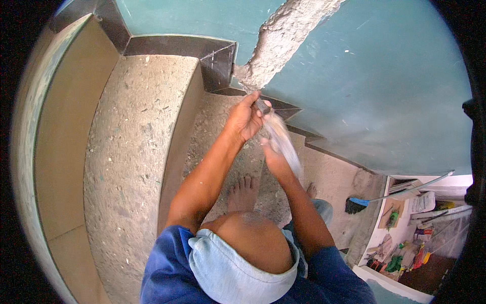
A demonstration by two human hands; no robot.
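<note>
Pinching the dark tool (pixel 262 106) in its fingers, the left hand (pixel 245 121) is just below the groove (pixel 276 48) in the wall (pixel 385 81); the right hand (pixel 274 158) is beside a blurred pale thing (pixel 287 144); I cannot tell its fingers' grip.

Dusty stair step (pixel 129 137) strewn with pale chips (pixel 147 59); bare foot (pixel 243 194) on gritty lower step (pixel 210 114).
</note>
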